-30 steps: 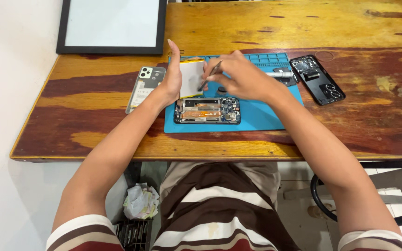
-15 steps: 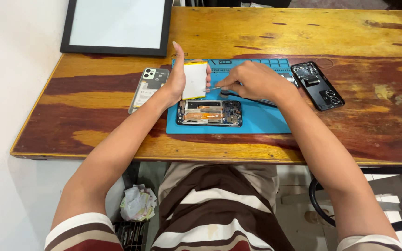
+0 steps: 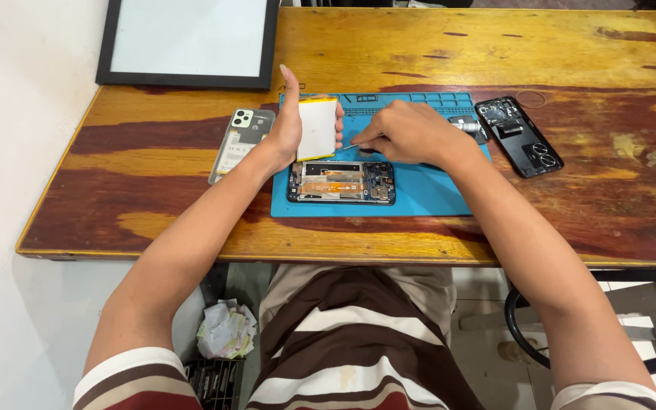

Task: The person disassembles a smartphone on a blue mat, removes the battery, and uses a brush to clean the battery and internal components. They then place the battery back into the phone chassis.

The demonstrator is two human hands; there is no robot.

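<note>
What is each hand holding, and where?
Left hand grips the white battery by its left edge; right hand pinches a thin tool near its rear.

Phone-repair workbench: blue repair mat on worn wooden table, opened phone at centre, detached back covers at nine and three o'clock.

Flat rectangular white battery pack with a yellow top edge, held upright on its long axis with its broad face toward the camera, above the far left part of the blue mat and just beyond the opened phone. Thin silver metal tool, slanting down to the left, its tip at the battery's right edge. Opened black smartphone body, lying flat and lengthwise left to right, exposing an orange flex ribbon and dark circuit boards.
</note>
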